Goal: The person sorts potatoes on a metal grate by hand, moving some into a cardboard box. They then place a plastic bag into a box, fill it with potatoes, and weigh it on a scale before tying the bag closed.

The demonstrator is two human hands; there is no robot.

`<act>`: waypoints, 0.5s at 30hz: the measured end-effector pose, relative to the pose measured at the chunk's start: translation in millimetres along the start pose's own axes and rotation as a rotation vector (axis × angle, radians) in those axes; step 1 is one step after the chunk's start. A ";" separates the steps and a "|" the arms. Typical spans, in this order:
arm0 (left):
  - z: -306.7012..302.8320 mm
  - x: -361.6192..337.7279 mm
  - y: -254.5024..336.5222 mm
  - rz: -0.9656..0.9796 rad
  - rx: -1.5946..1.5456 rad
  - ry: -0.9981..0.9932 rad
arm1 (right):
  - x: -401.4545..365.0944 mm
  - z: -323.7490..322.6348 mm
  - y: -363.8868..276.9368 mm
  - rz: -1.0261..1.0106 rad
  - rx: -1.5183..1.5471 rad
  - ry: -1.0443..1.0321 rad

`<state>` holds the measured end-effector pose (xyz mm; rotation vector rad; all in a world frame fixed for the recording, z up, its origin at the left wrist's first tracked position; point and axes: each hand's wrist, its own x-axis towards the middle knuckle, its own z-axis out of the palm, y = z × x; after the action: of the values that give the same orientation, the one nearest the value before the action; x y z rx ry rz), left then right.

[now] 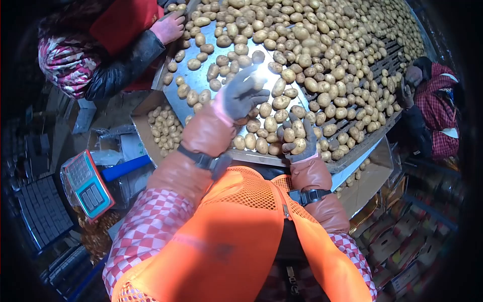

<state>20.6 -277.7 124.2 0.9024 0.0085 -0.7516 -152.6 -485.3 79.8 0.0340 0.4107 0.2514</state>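
Loose potatoes (261,146) lie over a shiny metal sorting table (183,55) in front of me. My left hand (241,95), in a grey glove, reaches over the middle of it. Its fingers and thumb curl around a pale potato (259,80), partly washed out by glare. Close to the table's front edge is my right hand (307,141), also gloved in grey. Its fingers are bent around a couple of potatoes (298,146), with more potatoes beyond the fingertips.
A cardboard box of potatoes (143,131) stands at the table's left, another box (370,189) at its right. A scale display (88,186) on a blue post is at left. One co-worker's pink-gloved hand (168,27) rests at upper left; another person (435,110) stands at right.
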 end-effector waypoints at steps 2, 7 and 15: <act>-8.2 -35.1 15.1 0.090 -0.075 -0.062 | 5.9 8.3 5.6 0.052 -0.038 -0.068; -30.4 -95.0 40.8 0.064 -0.426 -0.072 | 35.0 -11.2 32.0 0.172 0.290 -0.075; -67.5 -165.0 28.3 0.173 -0.252 0.301 | 44.6 34.8 100.6 0.738 3.110 1.016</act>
<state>-66.2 -121.9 152.0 0.7568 0.2821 -0.4365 -122.8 -376.1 102.7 -2.5083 -1.0642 -0.0466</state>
